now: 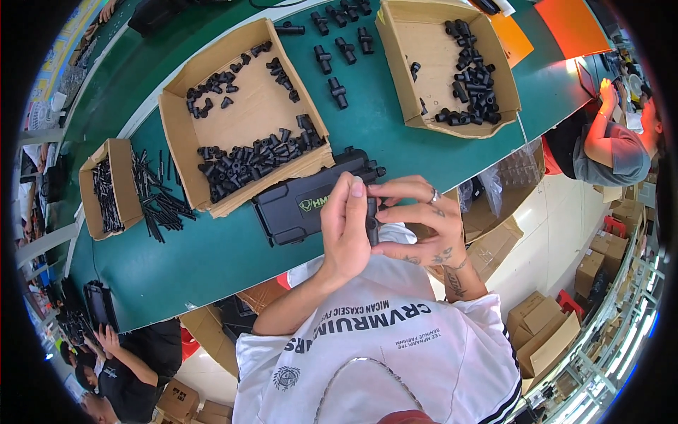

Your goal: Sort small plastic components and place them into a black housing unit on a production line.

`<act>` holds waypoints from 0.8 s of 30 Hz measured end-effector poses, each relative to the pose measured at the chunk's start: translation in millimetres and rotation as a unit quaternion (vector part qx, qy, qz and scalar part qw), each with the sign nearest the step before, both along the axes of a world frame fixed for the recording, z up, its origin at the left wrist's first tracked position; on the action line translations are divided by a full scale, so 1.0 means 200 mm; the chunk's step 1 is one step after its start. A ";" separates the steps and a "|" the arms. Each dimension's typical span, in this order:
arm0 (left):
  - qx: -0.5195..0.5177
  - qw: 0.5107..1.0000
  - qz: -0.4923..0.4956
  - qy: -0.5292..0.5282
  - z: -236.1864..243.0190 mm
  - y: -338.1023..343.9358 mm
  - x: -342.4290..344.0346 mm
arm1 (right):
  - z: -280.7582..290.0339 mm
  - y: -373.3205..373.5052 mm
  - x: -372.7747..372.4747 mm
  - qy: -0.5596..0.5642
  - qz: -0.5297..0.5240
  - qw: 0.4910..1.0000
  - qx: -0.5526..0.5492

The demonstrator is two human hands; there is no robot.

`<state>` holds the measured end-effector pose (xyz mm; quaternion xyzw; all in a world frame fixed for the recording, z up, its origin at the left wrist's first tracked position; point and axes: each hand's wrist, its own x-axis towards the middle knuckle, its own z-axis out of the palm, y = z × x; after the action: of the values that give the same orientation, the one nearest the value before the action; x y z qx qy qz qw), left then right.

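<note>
My left hand (345, 230) and my right hand (422, 230) grip a small black plastic part (372, 222) between them, near the bench's front edge. Much of the part is hidden by my fingers. Just behind and under my hands lies a black case (282, 214) with a green logo, a black fitting partly showing at its right end. A cardboard tray (240, 119) of black fittings stands behind the case. Several black cross-shaped fittings (346, 51) lie beyond on the green bench (183, 275).
Another fittings tray (417, 92) stands back right; a narrow box (99, 187) and loose black rods (159, 201) lie left. Orange sheets (568, 25) lie far right. Co-workers sit at right (611, 152) and lower left (127, 374). Open cartons (498, 247) stand below the bench.
</note>
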<state>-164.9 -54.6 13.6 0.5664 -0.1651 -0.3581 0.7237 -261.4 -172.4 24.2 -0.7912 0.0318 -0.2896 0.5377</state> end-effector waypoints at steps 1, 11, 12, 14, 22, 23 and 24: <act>0.003 1.000 -0.003 0.008 0.00 0.00 -0.01 | -0.01 0.00 0.00 0.001 0.002 1.000 0.001; 0.082 0.929 0.022 -0.359 -0.05 0.17 0.08 | 0.05 -0.26 -0.01 0.000 0.032 0.987 -0.159; 0.077 0.872 0.012 -0.483 -0.06 0.14 0.12 | 0.06 -0.27 0.01 0.030 0.043 0.984 -0.170; 0.085 0.793 -0.048 -0.601 -0.10 0.14 0.16 | 0.05 -0.31 0.05 0.050 0.079 0.979 -0.183; 0.227 0.787 -0.147 -0.554 -0.05 0.12 0.18 | 0.08 -0.33 0.12 0.106 0.127 0.958 -0.233; 0.220 0.784 -0.144 -0.563 -0.07 0.13 0.18 | 0.07 -0.33 0.12 0.108 0.132 0.958 -0.231; 0.211 0.780 -0.142 -0.571 -0.08 0.13 0.19 | 0.07 -0.33 0.12 0.106 0.134 0.958 -0.230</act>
<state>-127.9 -29.0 -3.3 0.7756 -0.5475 -0.0936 0.2999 -236.7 -238.0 37.6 -0.9164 -0.0851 -0.1295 0.3690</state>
